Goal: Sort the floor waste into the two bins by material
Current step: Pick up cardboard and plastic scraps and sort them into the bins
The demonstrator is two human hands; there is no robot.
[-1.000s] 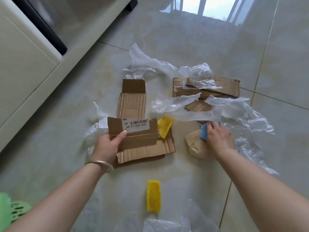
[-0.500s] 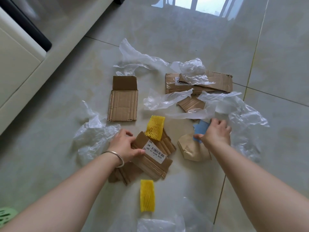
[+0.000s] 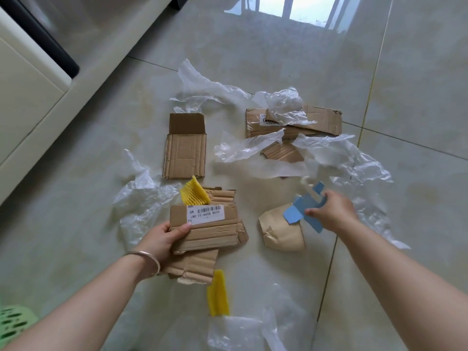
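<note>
My left hand point(image 3: 159, 240) grips a stack of torn cardboard pieces point(image 3: 210, 234) with a barcode label, held above the floor. A yellow foam net point(image 3: 193, 195) sits at the stack's far edge. My right hand point(image 3: 331, 211) pinches a blue paper cutout point(image 3: 301, 210), lifted over a crumpled brown paper bag point(image 3: 281, 230). A second yellow foam net point(image 3: 218, 295) lies on the tiles near me. Flat cardboard point(image 3: 184, 153) and a longer cardboard piece point(image 3: 319, 122) lie farther off among clear plastic film point(image 3: 342, 158).
A green perforated bin point(image 3: 12, 323) shows at the bottom left corner. More clear plastic point(image 3: 141, 201) lies left of the held stack and another sheet point(image 3: 243, 330) lies close in front. A white cabinet point(image 3: 30, 92) runs along the left.
My left hand has raised and turned the cardboard stack so its label faces me. My right hand has lifted the blue paper off the floor.
</note>
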